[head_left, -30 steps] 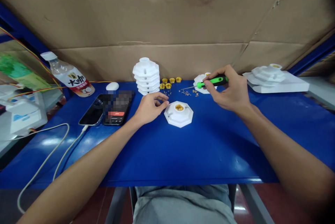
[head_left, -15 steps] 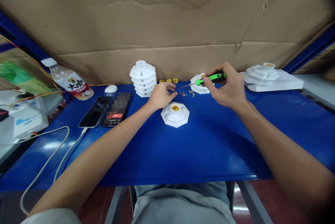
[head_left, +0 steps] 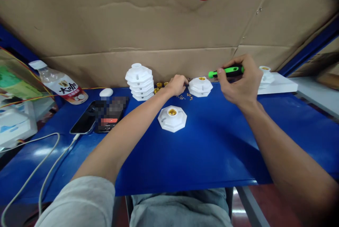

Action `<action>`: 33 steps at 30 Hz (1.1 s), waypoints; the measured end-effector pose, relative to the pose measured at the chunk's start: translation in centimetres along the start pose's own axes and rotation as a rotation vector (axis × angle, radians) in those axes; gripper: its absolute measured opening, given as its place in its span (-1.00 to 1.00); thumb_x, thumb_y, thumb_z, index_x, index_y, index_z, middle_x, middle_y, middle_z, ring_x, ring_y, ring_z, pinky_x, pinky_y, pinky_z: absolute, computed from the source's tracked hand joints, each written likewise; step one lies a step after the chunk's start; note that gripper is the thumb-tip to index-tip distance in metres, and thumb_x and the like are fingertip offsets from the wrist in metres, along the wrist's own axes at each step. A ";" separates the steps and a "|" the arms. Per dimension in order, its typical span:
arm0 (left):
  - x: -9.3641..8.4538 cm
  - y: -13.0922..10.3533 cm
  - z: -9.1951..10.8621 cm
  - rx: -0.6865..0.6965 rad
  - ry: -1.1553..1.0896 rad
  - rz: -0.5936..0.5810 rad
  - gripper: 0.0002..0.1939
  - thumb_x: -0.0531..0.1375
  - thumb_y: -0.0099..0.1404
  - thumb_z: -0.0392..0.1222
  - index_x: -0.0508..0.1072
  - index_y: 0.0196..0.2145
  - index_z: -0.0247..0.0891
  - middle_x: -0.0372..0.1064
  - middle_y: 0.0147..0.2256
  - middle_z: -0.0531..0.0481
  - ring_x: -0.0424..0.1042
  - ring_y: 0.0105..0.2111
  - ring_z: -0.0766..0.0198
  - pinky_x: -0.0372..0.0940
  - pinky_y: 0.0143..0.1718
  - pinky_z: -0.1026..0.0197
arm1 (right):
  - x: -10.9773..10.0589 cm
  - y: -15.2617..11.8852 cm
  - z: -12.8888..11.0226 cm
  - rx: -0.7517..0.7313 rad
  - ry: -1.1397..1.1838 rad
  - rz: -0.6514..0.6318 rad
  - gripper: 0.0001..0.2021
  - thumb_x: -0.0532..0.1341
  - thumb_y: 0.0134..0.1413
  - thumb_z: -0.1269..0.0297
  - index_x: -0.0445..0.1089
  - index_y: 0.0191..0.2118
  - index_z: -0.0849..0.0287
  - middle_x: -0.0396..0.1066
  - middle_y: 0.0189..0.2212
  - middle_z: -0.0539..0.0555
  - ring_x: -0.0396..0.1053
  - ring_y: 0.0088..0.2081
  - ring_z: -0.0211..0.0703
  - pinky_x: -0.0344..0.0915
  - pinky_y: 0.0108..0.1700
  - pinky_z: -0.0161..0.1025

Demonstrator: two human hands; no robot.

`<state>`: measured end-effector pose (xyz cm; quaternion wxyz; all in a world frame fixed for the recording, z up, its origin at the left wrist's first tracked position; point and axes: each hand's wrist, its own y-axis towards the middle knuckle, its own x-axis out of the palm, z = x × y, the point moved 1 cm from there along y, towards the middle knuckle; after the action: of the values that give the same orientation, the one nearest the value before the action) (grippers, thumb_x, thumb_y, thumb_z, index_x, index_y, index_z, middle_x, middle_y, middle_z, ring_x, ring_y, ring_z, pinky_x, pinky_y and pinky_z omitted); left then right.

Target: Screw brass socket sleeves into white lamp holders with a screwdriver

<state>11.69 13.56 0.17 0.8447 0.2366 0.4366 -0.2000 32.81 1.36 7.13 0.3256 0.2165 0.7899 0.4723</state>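
Observation:
My right hand [head_left: 239,82] grips a green and black screwdriver [head_left: 231,71], held roughly level with its shaft pointing left. My left hand [head_left: 178,85] reaches to the back of the table, its fingers bent down and drawn together beside small loose screws [head_left: 181,97]. Whatever its fingertips hold is hidden. Right of that hand sit two stacked white octagonal lamp holders [head_left: 200,87], the upper one showing a brass socket. Nearer me, a single lamp holder [head_left: 172,119] with a brass socket lies upright. Small brass pieces [head_left: 190,96] lie by the screws.
A stack of white lamp bases [head_left: 139,82] and several brass screw shells [head_left: 159,85] stand behind my left forearm. Two phones [head_left: 86,117], a white oval object [head_left: 106,92] and a bottle [head_left: 59,82] are left. A white box [head_left: 278,83] bears more holders. Cardboard [head_left: 159,15] closes the back.
My left hand has moved farther back and right, its fingers drawing in. My right hand has shifted right and slightly up with the screwdriver, away from the stacked holders. The view has shifted a little.

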 end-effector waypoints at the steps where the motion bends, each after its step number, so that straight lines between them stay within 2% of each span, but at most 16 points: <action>1: 0.4 0.4 -0.1 -0.014 0.034 -0.004 -0.65 0.27 0.24 -0.47 0.70 -0.05 -0.33 0.65 -0.07 -0.26 0.59 -0.03 -0.02 0.39 0.14 -0.03 | 0.0 0.0 0.0 -0.001 0.001 -0.011 -0.87 0.38 0.19 0.21 0.46 -0.17 -0.06 0.58 -0.31 0.06 0.49 -0.38 -0.03 0.51 -0.34 0.01; 4: 1.0 1.1 -0.2 -0.032 0.081 0.001 -0.69 0.28 0.26 -0.47 0.72 -0.09 -0.33 0.67 -0.08 -0.25 0.60 -0.06 0.02 0.40 0.12 0.01 | -0.1 -0.1 -0.1 0.003 0.015 -0.020 -0.87 0.37 0.21 0.19 0.47 -0.14 -0.10 0.59 -0.28 0.08 0.49 -0.36 0.01 0.52 -0.31 0.05; 10: 0.6 1.0 0.1 -0.020 0.072 0.010 -0.80 0.31 0.29 -0.45 0.72 -0.19 -0.33 0.68 -0.14 -0.23 0.60 -0.09 0.02 0.41 0.08 0.01 | -0.1 -0.1 -0.2 0.007 0.025 -0.053 -0.87 0.38 0.22 0.20 0.45 -0.16 -0.10 0.59 -0.29 0.05 0.51 -0.36 -0.02 0.53 -0.32 0.02; 14: 0.2 -0.5 0.3 -0.036 0.106 0.004 -0.82 0.29 0.30 -0.44 0.72 -0.24 -0.32 0.67 -0.16 -0.25 0.60 -0.07 -0.05 0.40 0.09 -0.05 | 0.1 -0.2 0.0 0.009 0.038 -0.059 -0.86 0.38 0.21 0.18 0.45 -0.15 -0.09 0.59 -0.29 0.06 0.51 -0.36 -0.02 0.53 -0.32 0.02; 20: -1.3 -4.0 0.8 0.010 0.022 -0.073 -0.83 0.32 0.26 -0.45 0.69 -0.31 -0.25 0.67 -0.28 -0.12 0.61 -0.23 0.09 0.45 0.01 0.03 | 0.2 -0.3 -0.2 0.009 0.053 -0.085 -0.84 0.39 0.19 0.17 0.46 -0.14 -0.12 0.60 -0.28 0.04 0.50 -0.34 0.02 0.50 -0.27 0.07; 22: -2.4 -5.1 0.9 0.020 -0.024 -0.025 -0.83 0.31 0.28 -0.44 0.69 -0.27 -0.24 0.68 -0.24 -0.11 0.61 -0.22 0.10 0.45 0.03 0.03 | 0.3 -0.4 -0.2 -0.003 0.054 -0.087 -0.85 0.39 0.19 0.19 0.45 -0.16 -0.09 0.59 -0.30 0.05 0.50 -0.35 0.00 0.49 -0.27 0.05; 26: -4.0 -7.8 0.9 -0.047 -0.211 0.195 -0.82 0.30 0.34 -0.37 0.68 -0.14 -0.30 0.68 -0.15 -0.18 0.62 -0.19 0.10 0.48 -0.05 0.06 | 0.8 -0.6 -0.1 -0.030 0.058 -0.099 -0.84 0.41 0.15 0.22 0.44 -0.19 -0.03 0.59 -0.34 0.02 0.52 -0.37 -0.05 0.49 -0.29 -0.03; 28: -4.1 -9.3 0.9 -0.091 -0.249 0.221 -0.81 0.33 0.33 -0.33 0.66 -0.11 -0.33 0.68 -0.15 -0.20 0.61 -0.29 0.13 0.49 -0.15 0.07 | 1.2 -1.0 -0.3 -0.027 0.079 -0.118 -0.83 0.41 0.13 0.22 0.44 -0.20 0.00 0.58 -0.33 -0.01 0.55 -0.35 -0.05 0.52 -0.26 -0.05; 33: -3.2 -12.0 0.5 -0.127 -0.273 0.280 -0.72 0.36 0.27 -0.33 0.64 -0.04 -0.30 0.68 -0.06 -0.17 0.59 -0.39 0.22 0.49 -0.29 0.14 | 1.8 -1.9 -1.3 0.013 0.129 -0.195 -0.85 0.41 0.17 0.21 0.44 -0.20 -0.04 0.60 -0.28 -0.01 0.60 -0.29 0.00 0.55 -0.20 -0.03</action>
<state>3.75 3.97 0.35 0.9288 0.2117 0.2927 -0.0830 30.55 0.83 5.36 0.3169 0.1098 0.8295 0.4465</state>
